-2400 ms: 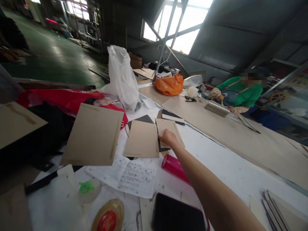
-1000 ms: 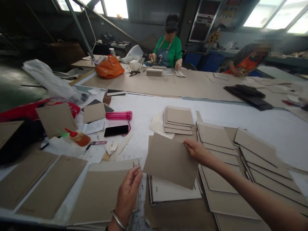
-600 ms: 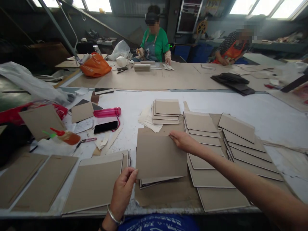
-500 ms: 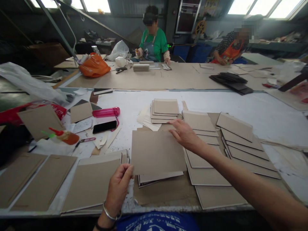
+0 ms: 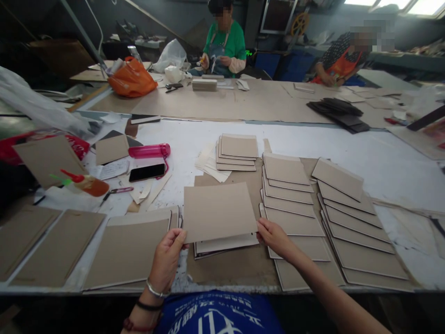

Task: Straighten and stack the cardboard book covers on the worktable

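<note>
A flat grey-brown cardboard sheet (image 5: 219, 208) is held up between my two hands. My left hand (image 5: 170, 246) pinches its lower left corner, thumb on top. My right hand (image 5: 273, 234) is closed on its lower right corner. Beneath the sheet, partly hidden by it, lie some dark-edged boards (image 5: 225, 246) with a white strip showing, on a brown base board (image 5: 225, 271). A fanned row of cardboard panels (image 5: 292, 222) lies just right of my right hand. Left of my left hand rests a larger cardboard panel (image 5: 128, 250).
A small panel stack (image 5: 239, 147) lies ahead, with another fanned row (image 5: 361, 232) at far right. A phone (image 5: 147, 172), pink bottle (image 5: 149, 150) and glue bottle (image 5: 90, 184) lie to the left. Two co-workers sit across, one in a green top (image 5: 236, 41), one in an orange apron (image 5: 344, 67).
My right hand has come back from the sheet's far edge to its lower right corner and now grips it. The sheet is tilted slightly. The view has shifted a little downward.
</note>
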`<state>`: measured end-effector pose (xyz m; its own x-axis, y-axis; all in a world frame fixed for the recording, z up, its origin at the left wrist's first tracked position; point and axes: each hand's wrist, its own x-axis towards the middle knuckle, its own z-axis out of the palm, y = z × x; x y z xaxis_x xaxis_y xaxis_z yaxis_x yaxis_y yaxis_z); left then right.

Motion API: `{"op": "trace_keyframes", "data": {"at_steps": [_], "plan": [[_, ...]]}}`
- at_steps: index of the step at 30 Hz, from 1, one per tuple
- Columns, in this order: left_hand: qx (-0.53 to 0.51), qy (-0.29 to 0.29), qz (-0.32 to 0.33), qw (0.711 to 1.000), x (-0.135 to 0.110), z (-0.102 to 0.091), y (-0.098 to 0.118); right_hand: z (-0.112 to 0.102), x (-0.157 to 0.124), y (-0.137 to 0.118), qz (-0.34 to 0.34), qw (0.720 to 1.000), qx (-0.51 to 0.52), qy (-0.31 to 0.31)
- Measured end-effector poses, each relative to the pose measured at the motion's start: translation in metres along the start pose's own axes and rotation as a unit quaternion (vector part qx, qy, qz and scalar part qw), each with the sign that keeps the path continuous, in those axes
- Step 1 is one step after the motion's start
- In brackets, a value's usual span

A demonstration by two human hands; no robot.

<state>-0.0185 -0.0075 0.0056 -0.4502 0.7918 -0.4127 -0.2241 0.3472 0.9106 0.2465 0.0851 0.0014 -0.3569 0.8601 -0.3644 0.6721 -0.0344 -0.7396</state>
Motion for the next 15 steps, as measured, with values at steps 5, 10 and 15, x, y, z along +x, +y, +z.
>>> {"op": "trace_keyframes", "data": {"at_steps": [5, 10, 15], "plan": [[0.016, -0.006, -0.016, 1.0, 0.006, 0.001, -0.022, 0.003, -0.007, 0.005, 0.032, 0.998, 0.044, 0.006], [0.057, -0.013, -0.005, 0.998, 0.01, 0.001, -0.042, 0.015, -0.01, 0.018, 0.02, 1.0, -0.004, 0.02], [0.188, -0.041, 0.015, 0.981, 0.011, 0.005, -0.056, 0.026, -0.008, 0.039, 0.016, 0.991, -0.115, 0.068]]}}
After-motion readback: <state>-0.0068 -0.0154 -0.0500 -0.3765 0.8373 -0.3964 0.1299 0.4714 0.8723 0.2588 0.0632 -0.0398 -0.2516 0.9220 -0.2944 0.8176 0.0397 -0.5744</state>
